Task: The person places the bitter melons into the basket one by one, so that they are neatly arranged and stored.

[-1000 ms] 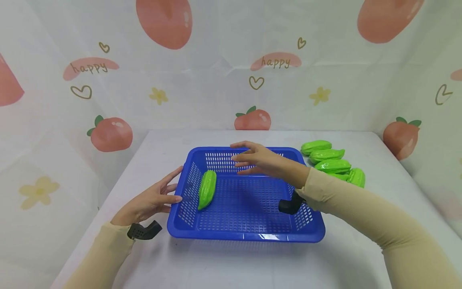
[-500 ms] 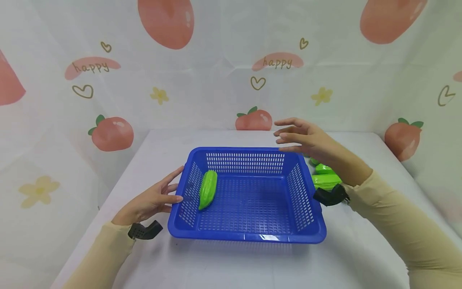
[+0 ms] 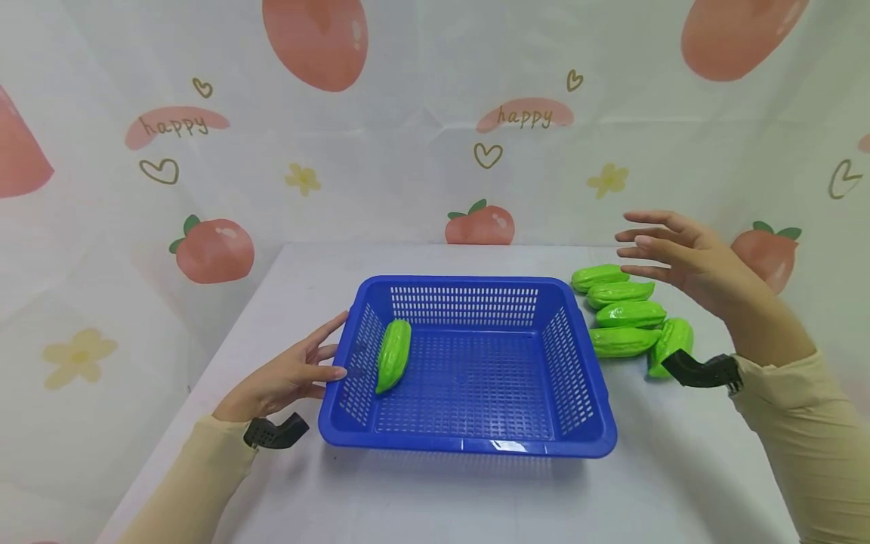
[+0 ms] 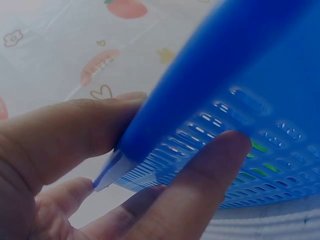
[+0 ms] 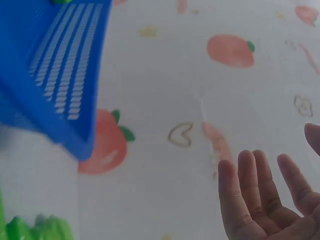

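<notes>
A blue plastic basket [image 3: 469, 446] with slotted walls sits mid-table. My left hand [image 3: 292, 374] holds its left rim. In the left wrist view, the rim passes between the thumb and the fingers [image 4: 200, 185], which lie along the outer wall. One bright green ridged vegetable, much like a bitter melon [image 3: 394, 355], lies inside against the left wall. To the right of the basket, several more like it [image 3: 630, 313] lie on the table. My right hand [image 3: 700, 261] is raised beyond and right of that group, fingers spread and slightly bent, nothing in it.
The table [image 3: 462, 499] has a white cover. Behind it and at both sides hangs a white cloth [image 3: 387, 181] printed with fruit, hearts and flowers. A black wrist camera [image 3: 703, 370] juts from the right wrist, and another from the left [image 3: 275, 432].
My right hand has swung from above the basket to the right, past the green vegetables, which show in full again. The left hand and the basket have stayed in place.
</notes>
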Motion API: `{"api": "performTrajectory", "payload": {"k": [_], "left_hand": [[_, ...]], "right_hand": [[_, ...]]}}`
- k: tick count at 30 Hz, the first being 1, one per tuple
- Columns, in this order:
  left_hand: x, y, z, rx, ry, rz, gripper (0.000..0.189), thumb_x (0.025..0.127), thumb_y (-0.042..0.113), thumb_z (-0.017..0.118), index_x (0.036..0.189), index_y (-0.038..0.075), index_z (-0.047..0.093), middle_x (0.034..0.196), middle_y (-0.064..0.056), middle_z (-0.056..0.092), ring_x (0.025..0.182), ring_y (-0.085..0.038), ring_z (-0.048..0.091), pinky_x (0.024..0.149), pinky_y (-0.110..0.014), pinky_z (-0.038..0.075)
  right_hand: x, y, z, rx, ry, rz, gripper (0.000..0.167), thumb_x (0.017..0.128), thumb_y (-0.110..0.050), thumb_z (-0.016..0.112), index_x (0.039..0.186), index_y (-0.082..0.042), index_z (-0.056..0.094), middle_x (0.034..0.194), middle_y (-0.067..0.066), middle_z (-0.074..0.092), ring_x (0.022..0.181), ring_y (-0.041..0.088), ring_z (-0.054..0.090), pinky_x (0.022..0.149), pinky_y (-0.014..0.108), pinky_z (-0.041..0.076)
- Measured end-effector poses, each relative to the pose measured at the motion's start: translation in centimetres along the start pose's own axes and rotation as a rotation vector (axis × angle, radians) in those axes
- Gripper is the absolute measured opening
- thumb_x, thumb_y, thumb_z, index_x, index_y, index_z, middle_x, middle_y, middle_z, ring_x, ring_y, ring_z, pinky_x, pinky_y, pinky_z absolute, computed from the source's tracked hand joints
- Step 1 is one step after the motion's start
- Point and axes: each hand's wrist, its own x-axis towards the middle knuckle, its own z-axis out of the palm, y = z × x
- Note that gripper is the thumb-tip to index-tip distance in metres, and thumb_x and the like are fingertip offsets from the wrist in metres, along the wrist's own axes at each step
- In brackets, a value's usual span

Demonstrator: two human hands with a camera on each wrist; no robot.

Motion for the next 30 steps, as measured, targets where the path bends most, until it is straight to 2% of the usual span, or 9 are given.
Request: {"api": "performTrajectory", "payload": {"k": [4,9,13,17,23,30], "left_hand": [[0.1,0.0,0.0,-0.007,-0.001,-0.005,0.093,0.091,0.012,0.066,0.155,0.038,0.004,0.157,-0.021,0.024,0.116,-0.037,0.061,0.088,-0.052,0.054],[0.1,-0.1,0.0,-0.017,-0.006,0.000,0.093,0.091,0.011,0.066,0.155,0.038,0.004,0.158,-0.020,0.024,0.116,-0.037,0.061,0.088,-0.052,0.054],[0.0,0.0,0.0,-0.015,-0.008,0.004,0.093,0.091,0.011,0.066,0.155,0.038,0.004,0.158,-0.021,0.023,0.116,-0.037,0.061,0.088,-0.053,0.054],[0.0,0.2,0.1,-0.008,-0.004,0.003,0.093,0.091,0.011,0.066,0.155,0.037,0.003,0.157,-0.022,0.023,0.116,-0.037,0.061,0.088,-0.053,0.054],[0.0,0.1,0.0,-0.007,-0.004,0.004,0.094,0.091,0.011,0.066,0.155,0.037,0.003,0.157,-0.022,0.024,0.115,-0.038,0.061,0.087,-0.053,0.054],[0.0,0.0,0.0,-0.004,0.004,-0.008,0.093,0.091,0.012,0.066,0.155,0.037,0.004,0.158,-0.021,0.022,0.118,-0.038,0.060,0.089,-0.052,0.054]], "right_hand": [[-1.8,1.6,-2.1,0.071,0.029,-0.005,0.043,0.100,0.006,0.037,0.137,-0.011,0.051,0.121,0.003,0.063,0.107,0.014,0.065,0.085,0.027,0.057],[-4.2,3.8,-4.6,0.224,0.096,-0.071,0.045,0.098,0.012,0.033,0.134,-0.006,0.054,0.117,0.008,0.067,0.102,0.019,0.068,0.083,0.030,0.058],[-6.1,5.3,-6.2,0.256,0.152,-0.108,0.044,0.098,0.013,0.032,0.133,-0.004,0.053,0.116,0.009,0.068,0.101,0.020,0.069,0.082,0.028,0.058],[-7.7,7.0,-7.2,0.285,0.196,-0.105,0.043,0.098,0.013,0.033,0.130,-0.005,0.055,0.113,0.008,0.069,0.099,0.019,0.070,0.080,0.027,0.058],[-9.8,9.5,-7.8,0.295,0.310,-0.029,0.039,0.098,0.010,0.039,0.123,-0.014,0.057,0.107,0.001,0.070,0.093,0.012,0.070,0.074,0.024,0.059],[-11.4,11.4,-8.1,0.194,0.413,0.097,0.035,0.098,0.004,0.046,0.116,-0.024,0.055,0.098,-0.009,0.065,0.086,0.003,0.065,0.067,0.020,0.057]]}}
